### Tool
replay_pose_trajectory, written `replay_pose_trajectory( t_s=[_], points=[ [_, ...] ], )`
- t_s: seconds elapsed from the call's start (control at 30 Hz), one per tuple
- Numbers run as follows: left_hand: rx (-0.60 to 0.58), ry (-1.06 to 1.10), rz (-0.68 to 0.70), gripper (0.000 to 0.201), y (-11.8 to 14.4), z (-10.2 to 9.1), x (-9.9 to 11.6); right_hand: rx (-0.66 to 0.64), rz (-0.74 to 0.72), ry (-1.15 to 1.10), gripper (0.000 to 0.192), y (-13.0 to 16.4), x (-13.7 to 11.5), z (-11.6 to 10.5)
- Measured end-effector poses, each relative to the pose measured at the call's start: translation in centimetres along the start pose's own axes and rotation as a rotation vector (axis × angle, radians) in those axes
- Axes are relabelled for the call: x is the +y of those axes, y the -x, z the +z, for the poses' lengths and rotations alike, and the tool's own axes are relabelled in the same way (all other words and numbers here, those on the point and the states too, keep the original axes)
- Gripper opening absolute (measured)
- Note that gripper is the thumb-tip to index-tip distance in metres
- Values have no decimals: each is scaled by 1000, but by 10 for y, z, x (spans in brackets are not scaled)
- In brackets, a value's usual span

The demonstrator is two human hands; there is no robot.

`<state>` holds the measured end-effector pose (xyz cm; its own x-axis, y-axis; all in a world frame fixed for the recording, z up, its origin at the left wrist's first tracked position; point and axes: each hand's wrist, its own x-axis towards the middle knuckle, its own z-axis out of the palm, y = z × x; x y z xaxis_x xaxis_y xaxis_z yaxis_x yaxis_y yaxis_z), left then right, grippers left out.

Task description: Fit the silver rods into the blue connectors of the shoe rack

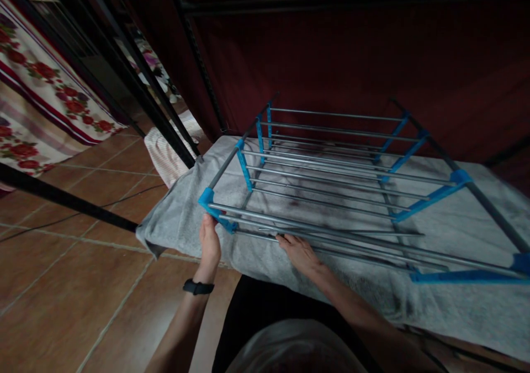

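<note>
Grey metal rods and blue plastic brackets make up a rack (323, 178) that lies on a grey cloth (178, 213), directly in front of the person. Its long rods run from left to right between two darker side bars. The left hand (210, 240) is at the near left corner, against a blue corner bracket (206, 197); its thumb points up, but the fingers are largely hidden, so whether it clasps the piece cannot be told. The right hand (301, 251) has its fingers bent over a low front rod (252, 235), seemingly gripping it, though the thumb is out of sight.

The step in hand looks like adjusting or seating the rods along the near edge. Any further adjustment would probably call for a steady corner on the left and careful guidance of the rod on the right.

A dark wristband (199, 287) circles the left wrist. Maroon fabric (331, 58) hangs behind the rack; to the left are a tiled floor (116, 262), a black bar (74, 201) and a floral cloth (45, 74).
</note>
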<state>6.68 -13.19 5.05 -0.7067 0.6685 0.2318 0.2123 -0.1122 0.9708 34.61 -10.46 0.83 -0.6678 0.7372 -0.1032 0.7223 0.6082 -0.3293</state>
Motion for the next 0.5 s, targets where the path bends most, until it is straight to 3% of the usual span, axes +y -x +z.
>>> replay_pose_trajectory(
  t_s=[0.13, 0.27, 0.5],
  points=[
    [4, 51, -69, 52, 7, -6, -14, -29, 10, -28, 49, -2, 1, -4],
    [-66, 1, -139, 34, 13, -6, -30, -40, -2, -27, 49, -3, 2, -5],
    [-146, -171, -113, 24, 16, -6, -47, -89, 15, -52, 52, -4, 1, -11]
  ],
)
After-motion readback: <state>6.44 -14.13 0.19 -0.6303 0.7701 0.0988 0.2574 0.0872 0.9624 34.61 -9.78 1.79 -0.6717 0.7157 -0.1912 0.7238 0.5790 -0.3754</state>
